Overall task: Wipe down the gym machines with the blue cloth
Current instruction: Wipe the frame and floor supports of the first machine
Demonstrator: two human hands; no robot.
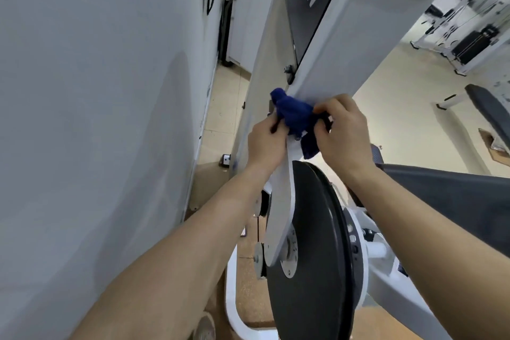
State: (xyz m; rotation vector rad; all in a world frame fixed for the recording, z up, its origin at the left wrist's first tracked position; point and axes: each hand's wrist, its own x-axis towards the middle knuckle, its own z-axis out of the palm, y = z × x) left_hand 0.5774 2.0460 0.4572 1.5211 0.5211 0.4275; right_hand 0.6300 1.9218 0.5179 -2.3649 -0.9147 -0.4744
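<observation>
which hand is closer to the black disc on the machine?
Right. The right hand grips the blue cloth just above the black disc; the left hand sits further left, beyond the white arm.

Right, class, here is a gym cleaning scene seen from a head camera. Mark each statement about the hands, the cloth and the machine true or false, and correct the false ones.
1. Both hands grip the blue cloth. True: the left hand and right hand each hold it.
2. The cloth is spread flat on the floor. False: it is bunched against the white machine frame.
3. A black round disc sits below the hands. True.
4. The cloth is red. False: it is dark blue.
5. The wall stands on the person's right. False: it is on the left.
</observation>
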